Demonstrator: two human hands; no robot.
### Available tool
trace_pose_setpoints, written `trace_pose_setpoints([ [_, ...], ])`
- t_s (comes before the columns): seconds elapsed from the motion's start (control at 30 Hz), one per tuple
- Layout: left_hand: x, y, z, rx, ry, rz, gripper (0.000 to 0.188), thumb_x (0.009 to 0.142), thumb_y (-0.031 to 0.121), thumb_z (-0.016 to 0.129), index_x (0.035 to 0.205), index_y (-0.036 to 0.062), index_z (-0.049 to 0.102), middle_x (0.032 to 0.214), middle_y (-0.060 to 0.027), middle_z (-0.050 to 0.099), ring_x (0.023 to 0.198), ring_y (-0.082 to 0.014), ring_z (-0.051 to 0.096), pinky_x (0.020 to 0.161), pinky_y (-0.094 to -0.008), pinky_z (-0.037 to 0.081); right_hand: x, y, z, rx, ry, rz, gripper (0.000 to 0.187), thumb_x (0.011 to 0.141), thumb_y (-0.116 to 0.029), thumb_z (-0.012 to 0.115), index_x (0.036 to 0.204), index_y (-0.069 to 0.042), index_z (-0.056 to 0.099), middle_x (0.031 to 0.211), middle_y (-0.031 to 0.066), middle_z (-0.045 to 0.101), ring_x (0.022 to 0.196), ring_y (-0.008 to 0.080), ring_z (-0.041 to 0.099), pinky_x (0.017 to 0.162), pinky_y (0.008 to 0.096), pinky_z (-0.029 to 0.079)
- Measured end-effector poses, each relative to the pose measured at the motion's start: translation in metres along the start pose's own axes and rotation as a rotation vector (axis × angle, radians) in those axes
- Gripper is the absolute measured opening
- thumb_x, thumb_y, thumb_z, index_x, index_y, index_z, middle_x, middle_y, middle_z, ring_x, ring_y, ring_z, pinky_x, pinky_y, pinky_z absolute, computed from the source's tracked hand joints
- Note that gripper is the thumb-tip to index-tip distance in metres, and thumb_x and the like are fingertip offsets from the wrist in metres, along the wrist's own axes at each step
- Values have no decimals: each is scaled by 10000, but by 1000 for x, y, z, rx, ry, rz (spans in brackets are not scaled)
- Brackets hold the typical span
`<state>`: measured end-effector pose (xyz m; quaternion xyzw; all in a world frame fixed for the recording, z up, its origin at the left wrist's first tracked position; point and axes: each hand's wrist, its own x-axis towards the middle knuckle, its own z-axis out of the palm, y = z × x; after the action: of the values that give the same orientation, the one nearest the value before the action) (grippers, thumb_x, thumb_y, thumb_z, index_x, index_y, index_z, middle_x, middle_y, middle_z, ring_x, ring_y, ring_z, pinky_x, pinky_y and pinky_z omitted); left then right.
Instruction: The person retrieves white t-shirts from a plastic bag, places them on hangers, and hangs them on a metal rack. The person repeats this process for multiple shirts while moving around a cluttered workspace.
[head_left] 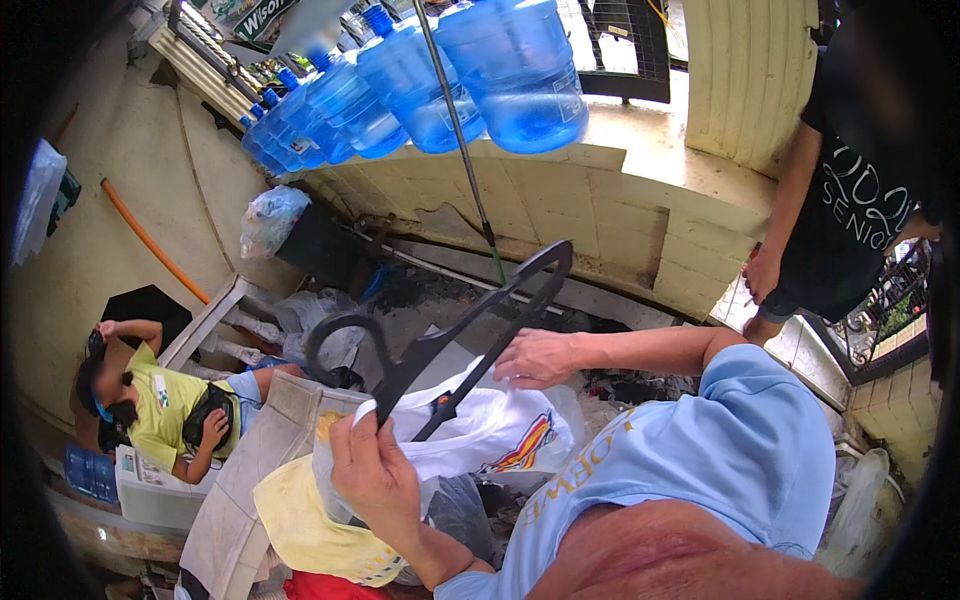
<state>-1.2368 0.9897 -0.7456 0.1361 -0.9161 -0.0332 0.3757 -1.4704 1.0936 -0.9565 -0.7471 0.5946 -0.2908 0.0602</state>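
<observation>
A black plastic clothes hanger (450, 335) slants up in front of me, its hook at the left. Part of it lies inside the neck of a white shirt (490, 425) with a striped colored print. My left hand (378, 478) pinches the shirt's edge together with the near part of the hanger. My right hand (538, 358), fingers closed, grips the far edge of the shirt's opening beside the hanger's arm. A pale yellow cloth (305, 515) with a patterned border hangs below my left hand.
Several blue water jugs (515, 75) line the far ledge. At left a person in yellow (180, 410) sits near a grey stone-like bench (240, 460). Another person in a black shirt (840, 200) stands at right. A dark bin (320, 245) and a slanting pole (460, 130) stand by the wall.
</observation>
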Motion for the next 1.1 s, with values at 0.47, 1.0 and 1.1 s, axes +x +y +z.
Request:
trace_pose_setpoints([
  [0.47, -41, 41, -12, 66, -74, -129, 173, 841, -8, 602, 1013, -30, 611, 867, -179, 546, 752, -369, 565, 627, -416, 444, -86, -2, -145, -218, 172, -54, 115, 813, -183, 682, 860, -79, 666, 1047, 64, 596, 1001, 257, 540, 870, 396, 438],
  [1.0, -46, 19, 25, 24, -207, -35, 160, 836, 70, 639, 993, 41, 628, 867, -103, 560, 745, -320, 604, 604, -401, 467, -65, -66, -179, -449, -76, -11, 105, 726, -162, 680, 712, -59, 661, 837, 82, 555, 891, 248, 539, 777, 380, 454],
  [1.1, -42, 20, 27, -10, -214, 0, 156, 835, 72, 641, 988, 47, 632, 861, -93, 558, 721, -311, 608, 593, -401, 468, -56, -85, -170, -440, -55, -48, 110, 716, -170, 684, 677, -70, 662, 817, 77, 559, 893, 246, 543, 782, 377, 452],
])
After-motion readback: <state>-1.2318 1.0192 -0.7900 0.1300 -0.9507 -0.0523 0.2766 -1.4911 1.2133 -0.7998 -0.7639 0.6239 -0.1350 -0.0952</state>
